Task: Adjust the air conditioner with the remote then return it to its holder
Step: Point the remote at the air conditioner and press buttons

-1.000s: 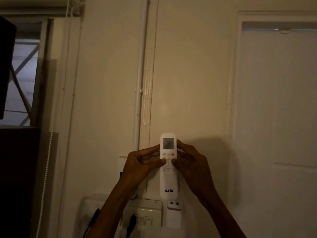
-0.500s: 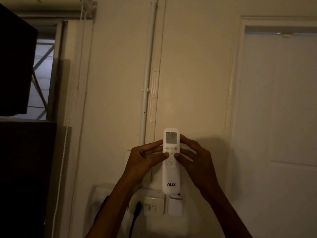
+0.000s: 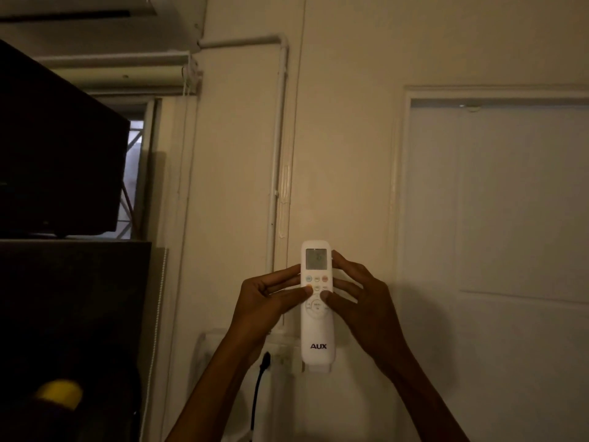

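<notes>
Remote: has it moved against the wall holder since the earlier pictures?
Yes. The remote came downward: its lower end now covers most of the wall holder, which earlier showed whole just below it.

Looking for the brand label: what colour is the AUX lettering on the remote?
Dark, nearly black, on the white remote, seen in the head view.

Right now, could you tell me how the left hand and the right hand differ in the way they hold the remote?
The left hand grips the remote from its left edge with its thumb on the orange button; the right hand grips the right edge with its thumb on the lower button row. The right hand's fingers reach up beside the screen, while the left hand's stop below it. Both hold the remote upright against the wall, thumbs on the keypad.
</notes>
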